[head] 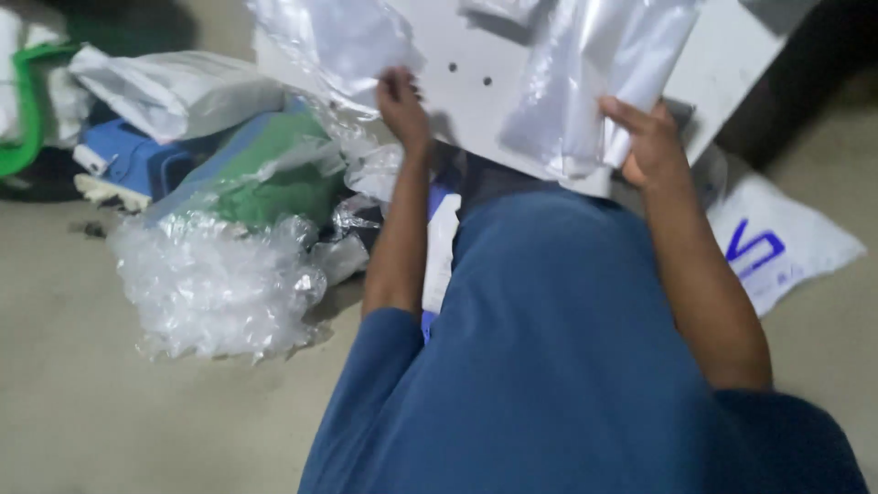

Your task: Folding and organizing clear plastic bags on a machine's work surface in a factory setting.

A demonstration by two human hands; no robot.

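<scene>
A flat white panel [476, 101] with two small holes lies tilted across my lap, partly wrapped in clear plastic film [347, 41]. My left hand [401, 105] grips the panel's near edge, just below the film on the left. My right hand [651, 142] is closed on a fold of translucent plastic wrap [594, 82] against the panel's right part. My blue-clad legs fill the lower middle of the view.
A crumpled heap of bubble wrap [219, 284] lies on the floor at left, beside a green bundle in plastic [274, 178], a blue box [137, 160] and a white bag [174, 91]. A white plastic bag with blue print [777, 242] lies at right.
</scene>
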